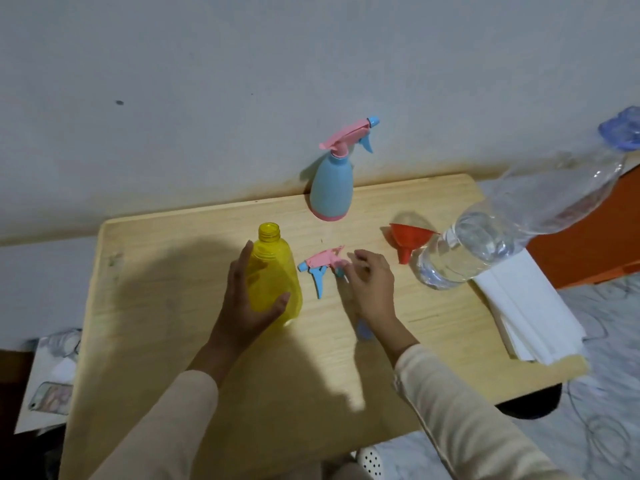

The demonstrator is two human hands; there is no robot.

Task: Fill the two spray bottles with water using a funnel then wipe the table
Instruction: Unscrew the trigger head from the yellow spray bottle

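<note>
- left hand (251,299) wrapped round the yellow spray bottle (275,275), thumb on its near side, fingers curled round the far left side; bottle upright, neck open, no sprayer on it, standing mid-desk toward the left.
- right hand (369,282) on the detached pink-and-blue spray head (322,265), fingertips pinched on its collar end; head lies on its side on the desk (173,306), just right of the yellow bottle, nozzle pointing at the bottle, trigger toward the near edge.
- dip tube runs under the right hand toward the near edge; blurred, only its blue end (363,330) shows.
- blue spray bottle (330,188) with pink sprayer attached, upright at the far edge, against the wall.
- red funnel (408,242) lying tipped on the desk right of centre, spout toward the near edge, touching or just beside the clear water bottle (485,244).
- water bottle leans out toward the far right corner, partly full, blue cap on.
- white folded paper stack (526,313) along the right edge, partly under the water bottle.
</note>
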